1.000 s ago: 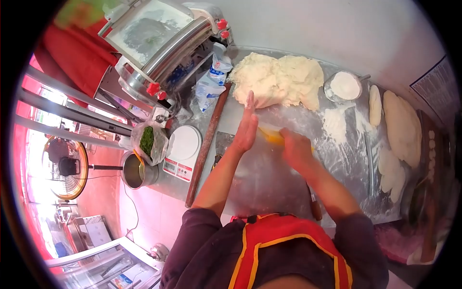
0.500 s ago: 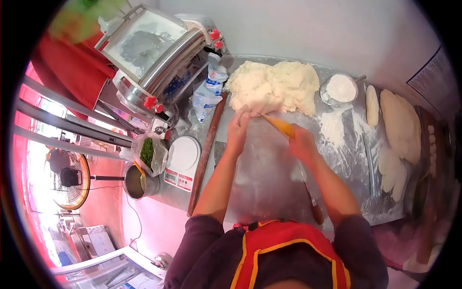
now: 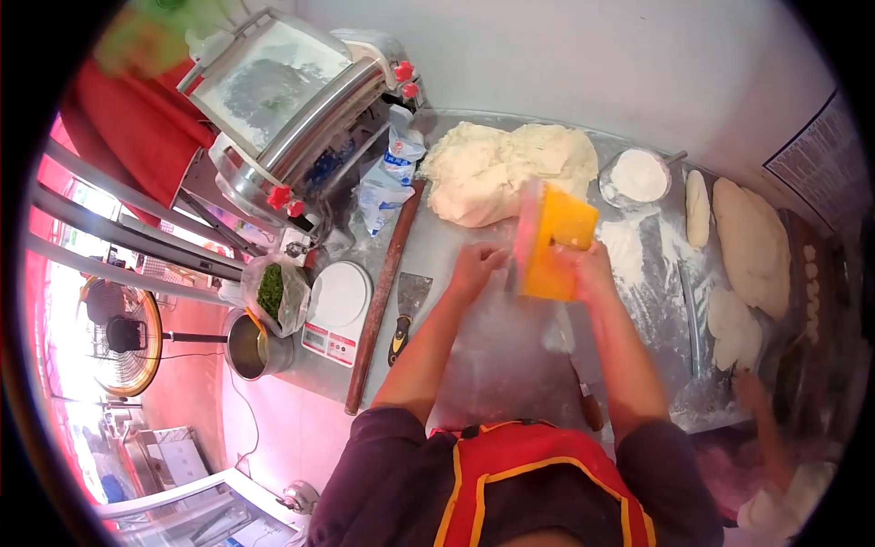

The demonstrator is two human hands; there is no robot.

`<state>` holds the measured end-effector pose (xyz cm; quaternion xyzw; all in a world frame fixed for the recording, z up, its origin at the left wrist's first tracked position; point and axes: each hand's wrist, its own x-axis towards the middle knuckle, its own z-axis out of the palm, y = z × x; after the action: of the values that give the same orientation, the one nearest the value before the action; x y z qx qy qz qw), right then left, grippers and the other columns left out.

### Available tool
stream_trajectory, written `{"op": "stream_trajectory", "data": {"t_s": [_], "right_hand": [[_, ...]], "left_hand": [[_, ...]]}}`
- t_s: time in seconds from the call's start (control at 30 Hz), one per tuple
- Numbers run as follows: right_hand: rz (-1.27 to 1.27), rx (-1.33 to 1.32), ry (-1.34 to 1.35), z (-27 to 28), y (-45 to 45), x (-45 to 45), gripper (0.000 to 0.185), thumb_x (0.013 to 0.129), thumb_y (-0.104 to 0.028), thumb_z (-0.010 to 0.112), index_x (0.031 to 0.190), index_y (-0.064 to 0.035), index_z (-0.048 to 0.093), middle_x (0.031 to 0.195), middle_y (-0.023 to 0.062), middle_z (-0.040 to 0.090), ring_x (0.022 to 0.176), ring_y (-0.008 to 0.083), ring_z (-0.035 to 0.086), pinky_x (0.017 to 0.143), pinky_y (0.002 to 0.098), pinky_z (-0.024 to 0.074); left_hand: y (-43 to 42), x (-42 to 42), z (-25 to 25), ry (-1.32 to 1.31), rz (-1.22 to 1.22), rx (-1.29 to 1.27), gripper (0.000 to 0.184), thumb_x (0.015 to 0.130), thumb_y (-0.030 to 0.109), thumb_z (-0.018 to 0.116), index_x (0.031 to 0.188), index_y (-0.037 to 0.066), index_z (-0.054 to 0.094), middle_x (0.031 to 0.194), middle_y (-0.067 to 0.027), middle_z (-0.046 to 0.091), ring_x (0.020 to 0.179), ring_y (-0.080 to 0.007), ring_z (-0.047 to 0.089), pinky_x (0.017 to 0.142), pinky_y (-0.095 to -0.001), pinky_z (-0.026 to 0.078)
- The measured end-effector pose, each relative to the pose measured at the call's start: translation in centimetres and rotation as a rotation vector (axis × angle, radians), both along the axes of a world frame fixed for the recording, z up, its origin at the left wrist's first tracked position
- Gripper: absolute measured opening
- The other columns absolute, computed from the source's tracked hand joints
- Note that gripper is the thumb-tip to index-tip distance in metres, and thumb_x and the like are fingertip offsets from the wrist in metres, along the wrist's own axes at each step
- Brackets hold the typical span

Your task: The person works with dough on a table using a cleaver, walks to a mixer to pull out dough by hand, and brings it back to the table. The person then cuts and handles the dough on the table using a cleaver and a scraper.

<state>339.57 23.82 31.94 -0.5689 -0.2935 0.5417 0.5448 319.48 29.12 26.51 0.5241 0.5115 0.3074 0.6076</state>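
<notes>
My right hand [image 3: 588, 269] grips a yellow dough scraper [image 3: 558, 237] through the slot in its body. The scraper stands raised with its broad face toward me, and its far edge overlaps the front of a large pale dough lump [image 3: 492, 178]. To its left, my left hand [image 3: 478, 271] is closed, fingertips drawn together, just in front of the dough and apart from the scraper. Whether anything is pinched there is too small to tell. Under my forearms lies the metal tabletop [image 3: 483, 365]. Beside my right forearm a wooden-handled knife [image 3: 588, 401] rests on it.
Left of me are a rolling pin [image 3: 383, 305], a putty knife [image 3: 408, 310], a white scale [image 3: 337, 305], a pot [image 3: 246, 351] and a dough roller machine [image 3: 301, 118]. Rightward sit a flour bowl [image 3: 638, 176] and dough pieces [image 3: 752, 242]. Another person's hand [image 3: 752, 392] reaches in at right.
The scraper has turned from edge-on to showing its broad face. My left hand has moved back from the dough and scraper. Another person's hand has appeared at the right.
</notes>
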Motion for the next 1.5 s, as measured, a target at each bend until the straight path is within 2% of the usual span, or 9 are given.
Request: {"op": "stream_trajectory", "data": {"t_s": [0.07,0.17,0.4,0.63,0.83,1.07,1.23,1.37,1.5], "right_hand": [[-0.037,0.086,-0.072,-1.0,-1.2,1.8,0.024,0.079,-0.002,0.062,0.103,0.0009,0.061,0.089,0.0099,0.068,0.075,0.0216,0.066,0.068,0.0347,0.0531],[0.262,-0.079,-1.211,1.6,-5.3,2.8,0.023,0.080,-0.006,0.062,0.102,0.0002,0.057,0.089,0.0178,0.067,0.075,0.0346,0.066,0.068,0.0430,0.0526],[0.576,0.217,-1.450,-7.0,-15.0,1.2,0.054,0.085,-0.016,0.063,0.131,-0.0003,0.042,0.124,0.0265,0.054,0.111,0.0357,0.057,0.091,0.0413,0.0472],[0.267,-0.043,0.611,-7.8,-0.3,-6.0,0.036,0.093,-0.010,0.051,0.128,0.0007,0.046,0.115,0.0132,0.059,0.104,0.0225,0.059,0.092,0.0327,0.0480],[0.029,-0.396,0.704,-10.8,4.7,-8.5,0.012,0.093,-0.013,0.052,0.093,-0.0040,0.061,0.086,0.0077,0.064,0.078,0.0223,0.063,0.068,0.0343,0.0528],[0.086,-0.480,0.338,-10.1,5.3,-8.7,0.033,0.089,-0.034,0.060,0.070,-0.0081,0.051,0.061,0.0051,0.053,0.057,0.0201,0.055,0.049,0.0360,0.0433],[0.078,-0.354,-0.274,-8.1,6.6,-8.2,0.025,0.090,-0.024,0.057,0.084,-0.0003,0.058,0.063,0.0133,0.057,0.055,0.0219,0.056,0.047,0.0372,0.0459],[0.165,-0.165,0.686,-6.0,5.4,-7.8,0.020,0.094,-0.023,0.057,0.090,-0.0037,0.056,0.078,0.0086,0.061,0.066,0.0199,0.061,0.054,0.0345,0.0501],[0.084,-0.173,0.672,-0.9,3.7,-10.5,0.012,0.094,-0.020,0.054,0.091,-0.0082,0.055,0.085,0.0050,0.062,0.078,0.0186,0.062,0.062,0.0325,0.0521]], "left_hand": [[0.2,-1.7,-2.1,0.325,-0.073,0.041,0.023,0.092,0.019,0.059,0.103,0.000,0.066,0.085,-0.0044,0.064,0.077,-0.0118,0.058,0.068,-0.0263,0.048],[0.8,-2.6,-5.0,-0.373,0.242,-0.193,0.039,0.093,0.033,0.056,0.120,0.004,0.058,0.109,-0.0079,0.060,0.097,-0.0171,0.058,0.083,-0.0330,0.048],[0.8,-1.7,-1.3,-0.991,0.459,-0.639,0.072,0.093,0.062,0.034,0.137,0.005,0.039,0.146,-0.0134,0.035,0.134,-0.0292,0.032,0.112,-0.0484,0.022],[-6.0,3.2,1.9,-1.457,0.484,-0.544,0.073,0.097,0.057,0.030,0.146,0.004,0.023,0.151,-0.0153,0.024,0.139,-0.0271,0.026,0.114,-0.0450,0.020],[-5.1,2.7,1.0,-0.801,0.273,-0.374,0.065,0.100,0.049,0.029,0.148,0.007,0.018,0.152,-0.0098,0.024,0.138,-0.0228,0.027,0.112,-0.0361,0.023],[-6.9,1.9,-0.7,0.206,-0.115,0.288,0.070,0.101,0.045,0.028,0.150,0.003,0.000,0.157,-0.0166,0.008,0.143,-0.0247,0.017,0.114,-0.0345,0.017],[-6.6,0.8,4.1,-0.267,-0.113,0.115,0.078,0.099,0.049,0.031,0.148,-0.005,0.003,0.156,-0.0202,0.010,0.144,-0.0294,0.015,0.116,-0.0343,0.014],[-5.3,1.6,2.5,-1.296,0.332,-0.357,0.080,0.098,0.056,0.030,0.145,-0.007,0.015,0.152,-0.0165,0.020,0.141,-0.0264,0.021,0.116,-0.0349,0.016],[-3.9,2.5,0.9,-0.998,0.261,-0.238,0.071,0.099,0.052,0.028,0.145,-0.001,0.022,0.144,-0.0168,0.030,0.137,-0.0262,0.027,0.114,-0.0347,0.019]]}}
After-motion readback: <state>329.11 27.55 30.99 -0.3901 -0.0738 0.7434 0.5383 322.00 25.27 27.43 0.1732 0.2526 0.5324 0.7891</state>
